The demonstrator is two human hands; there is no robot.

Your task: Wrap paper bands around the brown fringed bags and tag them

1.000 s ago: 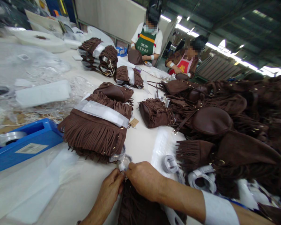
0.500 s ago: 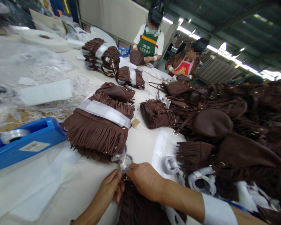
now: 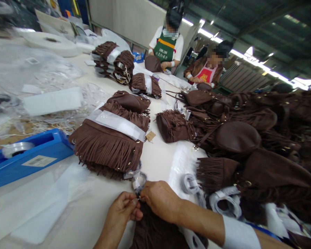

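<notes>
Pale tabletop, 2 hands close together, clamped on a brown fringed bag (wrapped coil just beyond).

A factory workshop, and a busy one! Strip lights blazed beneath a dark, beamed roof, and a great heap of brown fringed bags filled the right of the long desk. Beyond, a worker in a green apron and another in a red apron bent over pieces, while a tape dispenser and plastic wrapping crowded the left!
</notes>
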